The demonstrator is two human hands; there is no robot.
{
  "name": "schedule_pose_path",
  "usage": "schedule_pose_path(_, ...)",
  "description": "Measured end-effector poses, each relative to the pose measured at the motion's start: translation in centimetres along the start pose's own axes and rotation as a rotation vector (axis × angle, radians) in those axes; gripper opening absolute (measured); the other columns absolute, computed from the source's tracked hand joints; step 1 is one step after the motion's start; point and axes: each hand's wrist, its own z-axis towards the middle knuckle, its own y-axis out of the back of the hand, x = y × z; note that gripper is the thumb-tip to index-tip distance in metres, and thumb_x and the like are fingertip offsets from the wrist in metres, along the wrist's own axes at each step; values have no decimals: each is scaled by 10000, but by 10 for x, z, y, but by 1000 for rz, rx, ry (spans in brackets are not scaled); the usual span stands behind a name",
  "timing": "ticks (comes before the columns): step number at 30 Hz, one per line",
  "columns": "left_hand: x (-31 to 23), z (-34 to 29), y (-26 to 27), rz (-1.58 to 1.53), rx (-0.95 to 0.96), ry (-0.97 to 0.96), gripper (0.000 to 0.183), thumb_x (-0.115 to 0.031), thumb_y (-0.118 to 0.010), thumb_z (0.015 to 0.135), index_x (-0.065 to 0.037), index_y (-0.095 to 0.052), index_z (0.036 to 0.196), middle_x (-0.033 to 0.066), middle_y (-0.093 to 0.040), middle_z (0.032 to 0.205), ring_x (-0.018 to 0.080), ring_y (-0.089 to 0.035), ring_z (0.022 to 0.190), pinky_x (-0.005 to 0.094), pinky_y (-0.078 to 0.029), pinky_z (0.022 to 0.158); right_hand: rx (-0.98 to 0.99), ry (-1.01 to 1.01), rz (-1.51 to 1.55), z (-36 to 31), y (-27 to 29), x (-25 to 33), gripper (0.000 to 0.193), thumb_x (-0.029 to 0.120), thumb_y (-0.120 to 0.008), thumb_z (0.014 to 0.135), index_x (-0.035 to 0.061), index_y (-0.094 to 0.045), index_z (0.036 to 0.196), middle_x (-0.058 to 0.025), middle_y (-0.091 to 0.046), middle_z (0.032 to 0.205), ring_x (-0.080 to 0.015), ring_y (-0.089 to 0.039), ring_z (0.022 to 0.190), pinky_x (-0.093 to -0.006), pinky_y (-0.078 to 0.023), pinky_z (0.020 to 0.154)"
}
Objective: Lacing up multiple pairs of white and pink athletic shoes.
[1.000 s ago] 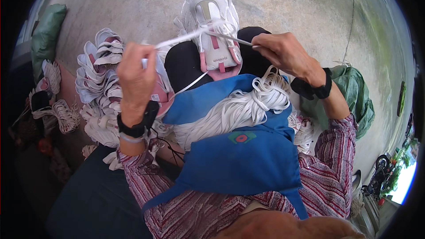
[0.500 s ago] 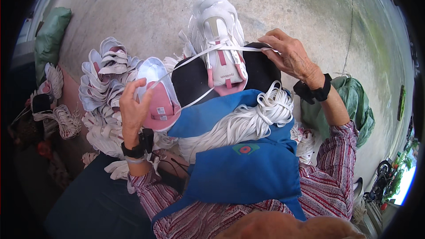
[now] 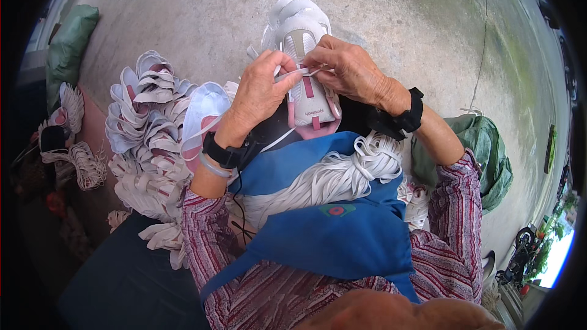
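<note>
A white-grey shoe upper with pink trim lies in front of me on a black surface, its tongue toward me. My left hand is closed at its left side, pinching a white shoelace over the tongue. From the other side my right hand pinches the same lace close to the eyelets, its fingertips near the left ones. One loose stretch of lace runs down past the tongue toward my lap. A thick bundle of white laces lies across my blue apron.
A heap of white and pink shoe uppers lies to my left, with a pink-lined piece beside my left forearm. A green sack sits on the right, another green sack at the far left. Concrete floor stretches ahead.
Both hands have come inward from either side and now meet over the shoe's tongue. The lace that was stretched wide between them is now drawn in close to the eyelets.
</note>
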Motion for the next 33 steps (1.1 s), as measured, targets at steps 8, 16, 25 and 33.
schedule_pose_path(8, 2, 1, 6, 89, 36, -70, 122, -88, -641, 804, -6, -571, 860, 102, -594, 788, 230, -596, 705, 317, -471, 621, 100, 158, -295, -1, -9, 3, 202, 92, -592, 777, 75, -548, 973, -83, -560, 914, -281, -615, 746, -375, -503, 574)
schedule_pose_path(16, 12, -18, 9, 501, -63, -504, 220, -19, -541, 786, -52, -546, 1004, 91, -517, 826, 271, -591, 561, 338, -483, 461, -58, -20, -72, -35, 8, -15, 272, 196, -592, 820, 85, -553, 1066, -128, -571, 911, -330, -614, 719, -403, -508, 585)
schedule_pose_path(25, 29, -33, -5, 427, -102, -464, 158, 40, -580, 794, -34, -605, 931, 148, -565, 796, 337, -576, 677, 402, -465, 546, -61, 135, -104, -44, -4, -48, 72, 92, -532, 774, 46, -484, 803, -144, -556, 767, -360, -578, 712, -445, -453, 577)
schedule_pose_path(33, 7, -35, 2, 500, -49, -442, 233, 14, -571, 804, -50, -621, 1022, 142, -616, 923, 336, -628, 759, 379, -511, 598, -69, -90, -114, -57, 5, -55, 226, 255, -534, 874, 34, -536, 823, -187, -541, 898, -389, -585, 767, -468, -461, 633)
